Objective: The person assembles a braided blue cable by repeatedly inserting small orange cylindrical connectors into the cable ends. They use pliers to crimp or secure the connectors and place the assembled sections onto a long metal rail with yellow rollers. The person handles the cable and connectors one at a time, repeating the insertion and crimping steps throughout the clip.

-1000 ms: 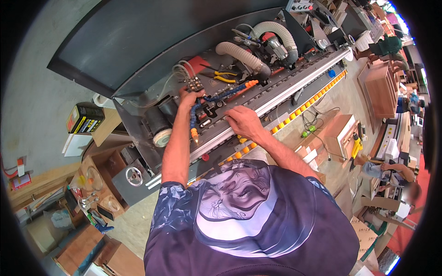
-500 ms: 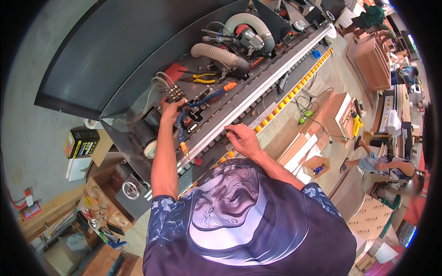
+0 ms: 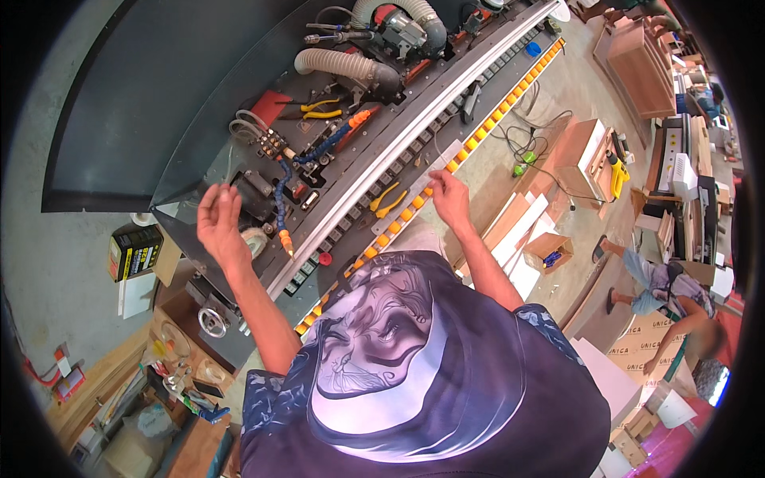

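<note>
My left hand [image 3: 221, 221] is raised over the left end of a long edge-banding-type machine, empty, its fingers loosely apart. Beside it are a pale round buffing wheel [image 3: 255, 242] and a blue segmented hose [image 3: 280, 199] with an orange nozzle. A brass fitting block [image 3: 272, 144] with clear tubes sits farther in. My right hand [image 3: 453, 199] is closed by the row of yellow rollers [image 3: 406, 214] on the machine's front edge; whatever its curled fingers hold is hidden. Yellow-handled pliers [image 3: 388, 199] lie on the dark bed left of that hand.
More yellow-handled pliers [image 3: 321, 109] rest near a red plate [image 3: 275, 107]. Ribbed grey hoses [image 3: 335, 64] and a motor [image 3: 401, 30] stand behind a white rail [image 3: 414, 131]. Wooden boards, a cabinet [image 3: 586, 155] and cables [image 3: 518, 143] are on the right floor. Another person [image 3: 669, 291] is at far right.
My left hand has left the fitting block and moved left and nearer me. My right hand has shifted right and off the rail, uncovering the pliers on the bed. The view has shifted.
</note>
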The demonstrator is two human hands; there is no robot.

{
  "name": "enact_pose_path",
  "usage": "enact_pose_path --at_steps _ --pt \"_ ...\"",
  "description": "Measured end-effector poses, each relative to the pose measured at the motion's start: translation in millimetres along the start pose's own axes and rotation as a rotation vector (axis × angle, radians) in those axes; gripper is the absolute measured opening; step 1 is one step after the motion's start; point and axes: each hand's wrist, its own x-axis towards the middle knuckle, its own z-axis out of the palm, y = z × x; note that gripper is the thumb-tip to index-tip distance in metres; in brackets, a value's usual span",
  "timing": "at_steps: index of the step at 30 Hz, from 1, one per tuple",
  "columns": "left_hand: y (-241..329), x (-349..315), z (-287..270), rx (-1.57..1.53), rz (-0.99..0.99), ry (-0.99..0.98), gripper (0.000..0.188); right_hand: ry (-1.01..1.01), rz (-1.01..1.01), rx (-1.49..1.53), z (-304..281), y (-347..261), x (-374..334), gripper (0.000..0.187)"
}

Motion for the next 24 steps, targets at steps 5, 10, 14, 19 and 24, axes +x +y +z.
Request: enact_pose_path --at_steps 5,10,14,19,24 --pt "60 -53 21 -0.099 0.137 -0.015 0.026 -0.008 -0.176 -0.152 8 2 33 0.024" --pt "93 -101 49 -0.249 0.213 -0.212 0.024 -0.038 -0.23 -0.105 10 -18 49 0.023" --pt "83 -136 72 -0.287 0.154 -0.313 0.026 -0.021 -0.199 -0.077 1 -5 55 0.021" --pt "48 -171 97 -0.088 -0.193 -0.404 0.032 -0.042 -0.294 -0.195 -32 7 71 0.02" --pt "11 -181 117 0.126 -0.367 -0.512 0.038 -0.217 -0.44 -0.31 -38 7 93 0.02"
